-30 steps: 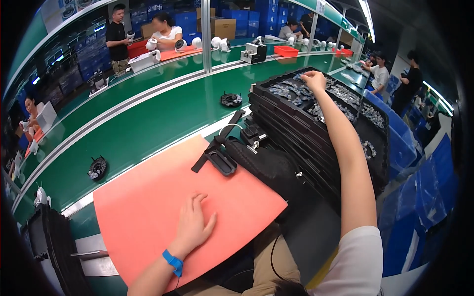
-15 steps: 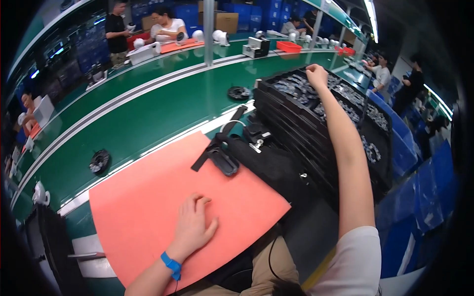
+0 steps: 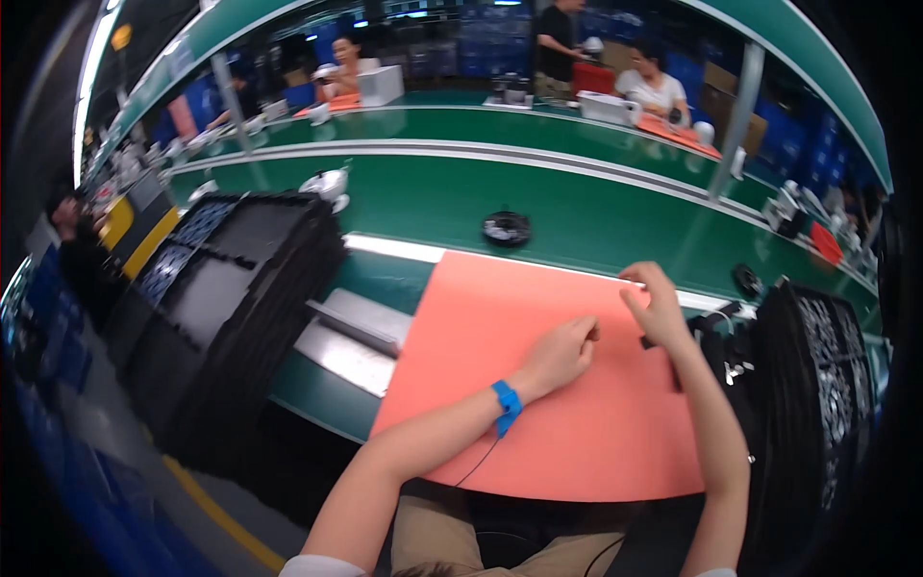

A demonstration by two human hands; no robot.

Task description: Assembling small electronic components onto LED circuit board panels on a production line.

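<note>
My left hand rests on the orange mat with its fingers curled in and nothing visible in it. A blue wrist strap with a thin cord sits on that wrist. My right hand hovers over the mat's right part, fingers bent and close together. Just under it lies a small black part; whether the fingers hold anything is unclear. The two hands are about a hand's width apart.
A stack of black trays stands to the left, another stack with small parts to the right. A round black part lies on the green conveyor. A metal shelf sits left of the mat. Other people work beyond the belt.
My right hand has drawn back from the tray stack at the right to the mat. My left hand went from flat to curled. My head has turned left.
</note>
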